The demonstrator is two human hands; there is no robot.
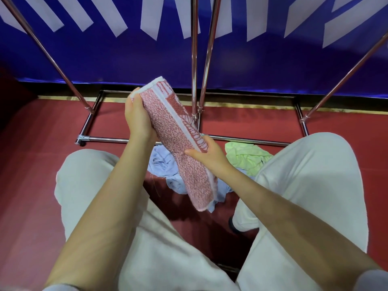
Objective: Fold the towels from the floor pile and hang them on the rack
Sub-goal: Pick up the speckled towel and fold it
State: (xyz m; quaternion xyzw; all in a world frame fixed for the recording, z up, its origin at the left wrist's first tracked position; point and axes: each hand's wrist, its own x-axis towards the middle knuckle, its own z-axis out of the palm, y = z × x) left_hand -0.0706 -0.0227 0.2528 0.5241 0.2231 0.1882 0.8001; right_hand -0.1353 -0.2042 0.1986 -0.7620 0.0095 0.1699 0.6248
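A red-and-white patterned towel (174,131), folded into a long narrow strip, is held in the air between my knees. My left hand (137,118) grips its upper end, fingers hidden behind the cloth. My right hand (206,155) pinches the strip at mid-length, thumb on top. The lower end hangs loose. On the red floor below lie a light blue towel (162,164) and a light green towel (245,156). The chrome rack (195,59) stands just ahead, its uprights rising out of view.
The rack's base bars (109,140) lie on the floor in front of my knees. Slanted chrome struts (52,61) run at left and right. A blue banner (273,66) with white stripes hangs behind. My legs in light trousers frame the pile.
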